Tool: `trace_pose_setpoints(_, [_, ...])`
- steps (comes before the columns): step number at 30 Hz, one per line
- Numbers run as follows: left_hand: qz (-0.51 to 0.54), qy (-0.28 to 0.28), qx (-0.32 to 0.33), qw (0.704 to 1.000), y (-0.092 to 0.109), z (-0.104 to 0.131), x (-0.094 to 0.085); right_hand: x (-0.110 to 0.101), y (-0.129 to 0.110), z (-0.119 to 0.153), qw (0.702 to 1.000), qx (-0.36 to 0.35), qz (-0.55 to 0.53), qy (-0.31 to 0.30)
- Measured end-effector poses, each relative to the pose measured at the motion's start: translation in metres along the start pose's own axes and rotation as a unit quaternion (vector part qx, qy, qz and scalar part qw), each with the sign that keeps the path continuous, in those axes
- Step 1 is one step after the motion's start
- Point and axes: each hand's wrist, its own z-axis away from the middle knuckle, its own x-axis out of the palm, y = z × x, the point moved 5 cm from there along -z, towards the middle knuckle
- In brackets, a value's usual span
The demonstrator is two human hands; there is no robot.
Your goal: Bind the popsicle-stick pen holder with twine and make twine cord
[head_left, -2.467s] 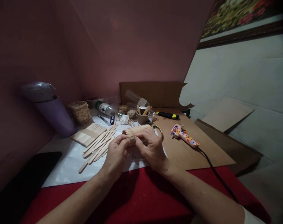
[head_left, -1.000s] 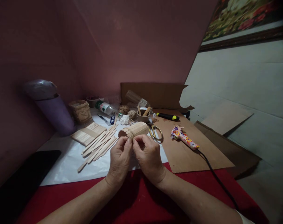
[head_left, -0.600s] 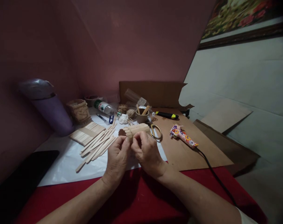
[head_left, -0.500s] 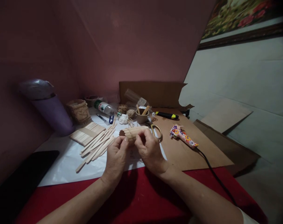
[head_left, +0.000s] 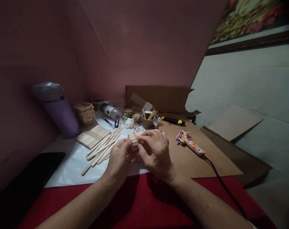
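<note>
Between my hands is a small piece made of pale wooden sticks [head_left: 134, 137], with a strand of twine across it. My left hand [head_left: 119, 155] pinches its left edge between thumb and fingertips. My right hand [head_left: 156, 153] grips it from the right, its fingers bent over the top and its thumb below. Loose craft sticks [head_left: 102, 149] lie fanned out left of my left hand, beside a banded bundle of sticks [head_left: 93, 136]. Twine balls [head_left: 136, 118] sit behind the piece. Scissors are mostly hidden behind my right hand.
A purple tumbler [head_left: 60, 116], a textured pot [head_left: 85, 114] and a plastic bottle [head_left: 109, 110] stand or lie at the back left. Behind my hands is a cup with sticks [head_left: 147, 121]. A yellow-black cutter [head_left: 173, 121] and a flowered glue gun [head_left: 190, 143] lie on cardboard at right.
The stick piece has turned, showing a shorter face. My right hand has shifted over it and covers more of the scissors. The whole view has moved slightly.
</note>
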Motion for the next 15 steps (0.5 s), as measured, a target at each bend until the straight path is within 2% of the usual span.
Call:
trace_pose_setpoints(5, [0.046,-0.013,-0.026,0.999,0.0,0.0,0.003,0.0,-0.002,-0.001,1.0,-0.014,0.004,-0.021])
trace_pose_setpoints(11, [0.055,-0.033,-0.063,0.996,0.0,0.003,0.008,-0.001,-0.002,-0.002,1.0,-0.031,0.005,0.0])
trace_pose_setpoints(15, [0.082,-0.076,-0.113,0.987,-0.002,0.003,0.012,-0.003,-0.005,-0.002,0.999,-0.051,-0.007,-0.003])
